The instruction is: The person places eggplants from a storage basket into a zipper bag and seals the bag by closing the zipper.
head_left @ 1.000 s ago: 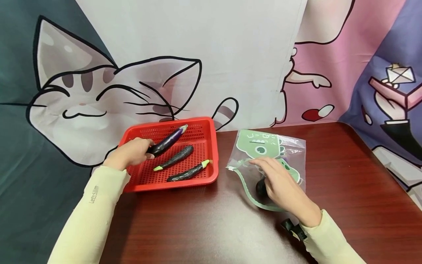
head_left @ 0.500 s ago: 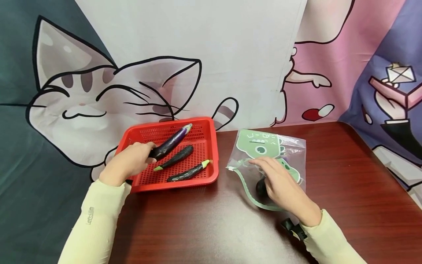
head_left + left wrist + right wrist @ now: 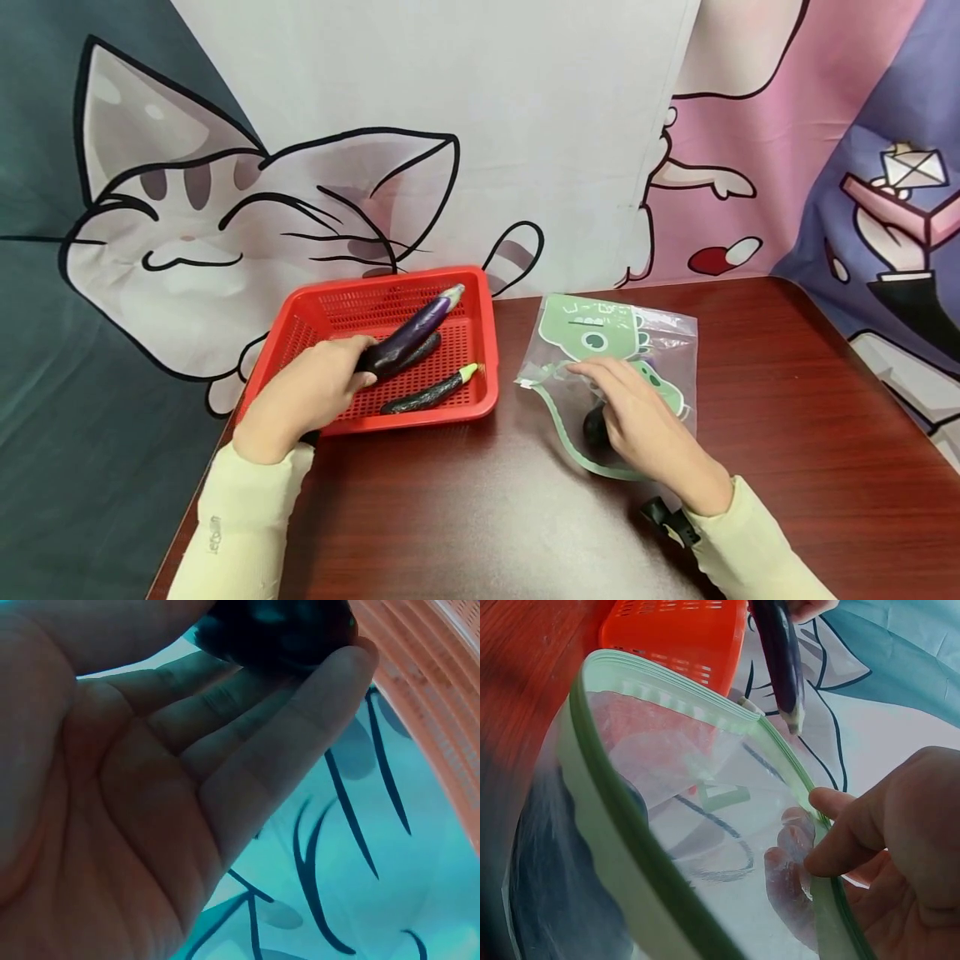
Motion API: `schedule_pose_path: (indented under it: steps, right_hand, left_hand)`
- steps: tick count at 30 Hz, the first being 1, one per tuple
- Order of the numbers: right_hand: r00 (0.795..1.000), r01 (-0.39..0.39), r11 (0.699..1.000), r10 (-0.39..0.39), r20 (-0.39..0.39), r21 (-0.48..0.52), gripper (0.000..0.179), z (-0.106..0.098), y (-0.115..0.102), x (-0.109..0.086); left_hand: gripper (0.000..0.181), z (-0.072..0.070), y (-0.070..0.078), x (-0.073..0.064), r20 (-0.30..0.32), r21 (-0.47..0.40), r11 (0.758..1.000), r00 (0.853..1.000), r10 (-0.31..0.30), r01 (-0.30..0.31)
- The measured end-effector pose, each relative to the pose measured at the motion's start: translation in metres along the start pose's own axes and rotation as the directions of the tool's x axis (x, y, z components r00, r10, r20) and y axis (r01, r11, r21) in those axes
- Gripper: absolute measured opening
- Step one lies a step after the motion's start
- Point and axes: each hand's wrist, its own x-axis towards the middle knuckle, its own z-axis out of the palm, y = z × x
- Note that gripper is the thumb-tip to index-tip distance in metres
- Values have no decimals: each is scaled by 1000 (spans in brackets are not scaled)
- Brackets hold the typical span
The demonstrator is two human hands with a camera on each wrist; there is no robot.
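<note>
My left hand [image 3: 315,396] grips a glossy purple eggplant [image 3: 412,333] by its dark end, its stem tip pointing up and right above the red basket [image 3: 486,333]. In the left wrist view, the eggplant's dark end [image 3: 281,630] sits between thumb and fingers. My right hand [image 3: 637,417] pinches the green zip edge [image 3: 832,900] of a clear zip bag [image 3: 562,333] printed with a green cartoon animal. The bag's mouth gapes wide in the right wrist view. A dark rounded thing [image 3: 595,427] shows through the bag beside the right hand, partly hidden.
Two slim dark vegetables lie in the basket: one with a pale green end [image 3: 431,395], another [image 3: 426,352] mostly covered by the eggplant. A black device [image 3: 667,521] is strapped at my right wrist. A cartoon-printed cloth [image 3: 577,150] hangs behind the brown table [image 3: 450,517].
My left hand has lifted the eggplant and moved it right and toward me, so it now overlaps one of the slim vegetables. The right hand and bag have stayed put.
</note>
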Motion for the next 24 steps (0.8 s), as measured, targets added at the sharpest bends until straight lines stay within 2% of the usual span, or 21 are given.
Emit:
schedule_pose_path:
  steps: [6,18,24]
  right_hand:
    - [1000,-6,1000,6,6,0,58,0,0,0]
    - [1000,-17,1000,17,8,7,60,0,-1,0]
    - [1000,-17,1000,17,8,6,59,0,0,0]
  left_hand:
    - [44,9,14,-7,-50,-26,999,998,43,-44]
    - [44,24,24,-14,-130,-66,995,989,69,-78]
    - [42,32,32,-16,-161,-84,990,982,101,-115]
